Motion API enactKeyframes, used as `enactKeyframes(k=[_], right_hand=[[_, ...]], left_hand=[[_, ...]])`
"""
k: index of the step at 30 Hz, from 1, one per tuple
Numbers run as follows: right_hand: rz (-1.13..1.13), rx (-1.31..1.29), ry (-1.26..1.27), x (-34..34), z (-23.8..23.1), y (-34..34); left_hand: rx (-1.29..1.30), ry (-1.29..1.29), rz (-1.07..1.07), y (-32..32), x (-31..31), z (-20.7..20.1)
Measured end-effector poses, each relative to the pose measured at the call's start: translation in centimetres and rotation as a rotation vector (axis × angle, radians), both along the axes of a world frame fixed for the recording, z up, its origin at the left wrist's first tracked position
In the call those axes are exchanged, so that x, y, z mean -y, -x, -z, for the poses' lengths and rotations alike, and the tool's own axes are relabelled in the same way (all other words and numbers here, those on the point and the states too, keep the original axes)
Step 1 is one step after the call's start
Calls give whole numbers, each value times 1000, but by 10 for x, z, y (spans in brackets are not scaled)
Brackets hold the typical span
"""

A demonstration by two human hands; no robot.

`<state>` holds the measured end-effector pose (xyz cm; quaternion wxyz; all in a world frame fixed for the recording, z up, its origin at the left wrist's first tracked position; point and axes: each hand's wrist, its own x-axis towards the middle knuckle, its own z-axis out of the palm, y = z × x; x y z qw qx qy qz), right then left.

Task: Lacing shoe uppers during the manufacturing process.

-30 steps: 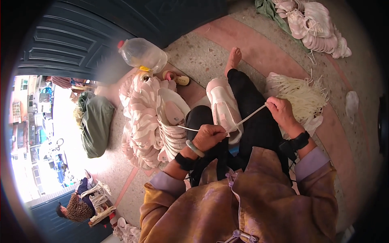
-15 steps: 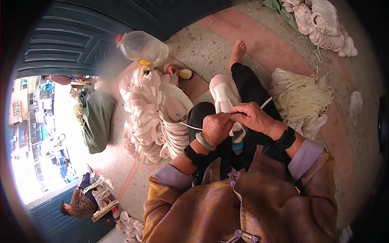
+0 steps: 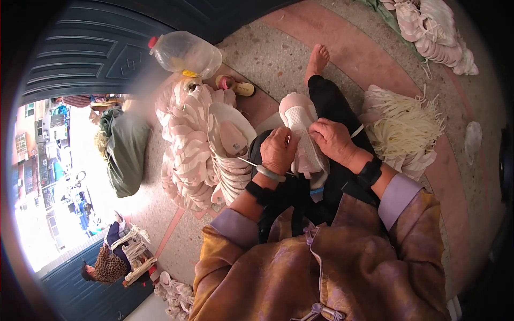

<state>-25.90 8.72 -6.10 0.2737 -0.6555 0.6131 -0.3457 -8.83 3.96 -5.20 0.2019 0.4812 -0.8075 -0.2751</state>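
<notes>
A pink and white sneaker (image 3: 300, 120) lies between my knees, toe pointing away from me. My left hand (image 3: 278, 150) is at its left side, fingers bent and pressed together by the lacing. My right hand (image 3: 333, 140) pinches at the right side of the lacing, thumb and forefinger closed. A white shoelace (image 3: 247, 161) runs out to the left from under my left hand, and another length of it sticks out beyond my right wrist. The parts of the lace inside my fingers are mostly hidden.
Stacked pink and white shoe uppers (image 3: 184, 144) stand to my left, beside a large clear plastic bottle (image 3: 190, 53). To my right lies a bundle of cream laces (image 3: 404, 125). A green sack (image 3: 126, 155) and a seated person (image 3: 110, 265) are farther left. More shoes (image 3: 436, 35) lie far right.
My hands, together above the sneaker before, have parted to either side of its lacing. More of the sneaker's top shows between them.
</notes>
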Motion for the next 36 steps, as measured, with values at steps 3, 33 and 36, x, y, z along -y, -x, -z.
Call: enactKeyframes(k=[3,33,36], right_hand=[[36,-59,9,1,1,-4],[-17,-176,36,13,4,-4],[-35,-165,28,14,6,-4]], left_hand=[[8,-51,-29,1,3,6],[163,24,49,12,1,16],[137,3,45,11,1,16]])
